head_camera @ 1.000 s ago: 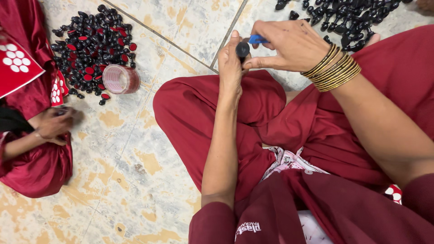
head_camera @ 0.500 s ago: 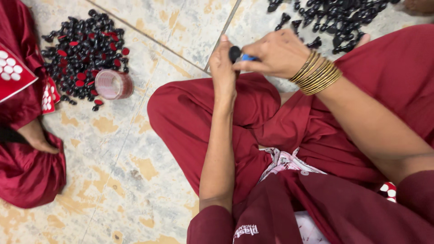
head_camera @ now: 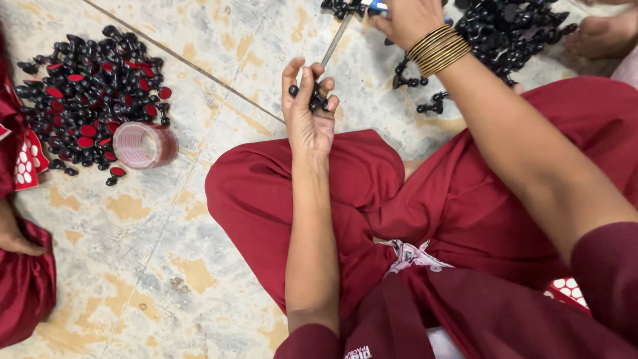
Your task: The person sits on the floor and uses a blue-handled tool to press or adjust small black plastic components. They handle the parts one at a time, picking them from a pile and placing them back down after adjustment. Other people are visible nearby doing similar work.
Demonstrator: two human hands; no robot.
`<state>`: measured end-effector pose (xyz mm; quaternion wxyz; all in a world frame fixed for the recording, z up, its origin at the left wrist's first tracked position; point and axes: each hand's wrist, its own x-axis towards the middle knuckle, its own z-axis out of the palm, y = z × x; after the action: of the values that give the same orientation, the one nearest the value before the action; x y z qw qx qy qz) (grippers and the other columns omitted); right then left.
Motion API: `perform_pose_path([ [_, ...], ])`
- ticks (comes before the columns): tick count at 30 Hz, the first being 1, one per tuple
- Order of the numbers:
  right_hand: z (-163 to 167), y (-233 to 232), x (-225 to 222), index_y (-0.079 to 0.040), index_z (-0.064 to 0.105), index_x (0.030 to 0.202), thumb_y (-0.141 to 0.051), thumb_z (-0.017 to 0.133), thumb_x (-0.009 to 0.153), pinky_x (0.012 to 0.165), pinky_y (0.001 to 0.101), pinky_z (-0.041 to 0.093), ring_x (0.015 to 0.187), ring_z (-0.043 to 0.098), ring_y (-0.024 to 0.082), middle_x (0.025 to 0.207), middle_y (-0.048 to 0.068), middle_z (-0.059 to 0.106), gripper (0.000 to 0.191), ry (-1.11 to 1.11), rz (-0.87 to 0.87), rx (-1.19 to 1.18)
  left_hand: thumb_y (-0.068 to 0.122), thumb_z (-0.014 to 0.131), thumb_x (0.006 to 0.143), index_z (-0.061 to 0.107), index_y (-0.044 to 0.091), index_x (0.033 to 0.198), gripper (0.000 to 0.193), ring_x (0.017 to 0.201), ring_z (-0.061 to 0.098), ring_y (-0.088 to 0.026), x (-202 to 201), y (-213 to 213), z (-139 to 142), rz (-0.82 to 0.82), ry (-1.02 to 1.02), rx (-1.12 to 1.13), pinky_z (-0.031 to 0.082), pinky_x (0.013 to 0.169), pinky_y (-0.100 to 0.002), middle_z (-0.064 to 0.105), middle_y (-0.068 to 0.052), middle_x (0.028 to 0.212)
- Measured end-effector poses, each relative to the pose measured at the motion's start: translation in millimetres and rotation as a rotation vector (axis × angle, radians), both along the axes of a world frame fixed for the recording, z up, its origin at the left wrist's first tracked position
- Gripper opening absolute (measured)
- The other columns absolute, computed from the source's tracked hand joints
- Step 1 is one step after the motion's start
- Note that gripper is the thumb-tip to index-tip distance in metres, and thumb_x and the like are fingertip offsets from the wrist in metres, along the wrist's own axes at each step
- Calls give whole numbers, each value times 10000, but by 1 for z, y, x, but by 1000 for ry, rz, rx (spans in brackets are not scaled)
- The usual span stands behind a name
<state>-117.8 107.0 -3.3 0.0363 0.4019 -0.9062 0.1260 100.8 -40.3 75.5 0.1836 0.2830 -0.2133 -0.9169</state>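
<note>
The right hand (head_camera: 405, 16) has moved up to the black pile (head_camera: 512, 30), closed around a blue-tipped tool (head_camera: 372, 6), while the left hand (head_camera: 309, 110) now loosely cups small black pieces (head_camera: 312, 100) above the knee.

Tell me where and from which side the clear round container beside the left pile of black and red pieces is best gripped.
Probably across the curved wall of the clear round container, near its open mouth. It lies on its side on the tiled floor, mouth towards the pile of black and red pieces. Come from above or the right, where nothing crowds it.
</note>
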Motion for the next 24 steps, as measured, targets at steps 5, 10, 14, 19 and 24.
perform_pose_path([
  [5,-8,-21,11,-118,737,1122,-312,825,856,681,489,513,860,712,330,926,122,742,341,140,98,-35,353,617,1043,603,90,1067,265,503,427,-68,-11,-6,-13,-1,38,-200,327,415,-227,447,32,640],
  [10,47,-25,21,-3,638,1155,-229,634,1105,748,255,568,842,743,117,1051,62,739,231,-727,273,-431,404,547,1144,611,-29,1081,443,474,350,-54,-4,-5,-21,-42,-44,-372,281,400,-227,421,23,651],
  [14,98,-10,61,-37,660,1146,-255,590,1123,500,191,344,562,456,6,896,24,742,230,-1115,131,-546,405,549,1080,569,89,1397,449,483,381,-28,8,7,-9,-152,-45,-720,286,408,-198,539,14,719],
  [19,135,5,106,-32,678,1176,-190,628,1099,471,192,301,541,402,-11,804,8,669,182,-1202,178,-585,465,404,1111,567,65,1448,548,490,390,-28,13,27,-2,-315,29,-618,294,411,-197,561,9,814],
  [24,140,16,126,-21,672,1196,-176,668,1060,535,197,372,630,515,6,809,2,686,206,-1145,226,-586,454,392,1132,551,44,1445,539,531,426,-56,25,41,-19,-286,64,-566,308,446,-213,518,11,805],
])
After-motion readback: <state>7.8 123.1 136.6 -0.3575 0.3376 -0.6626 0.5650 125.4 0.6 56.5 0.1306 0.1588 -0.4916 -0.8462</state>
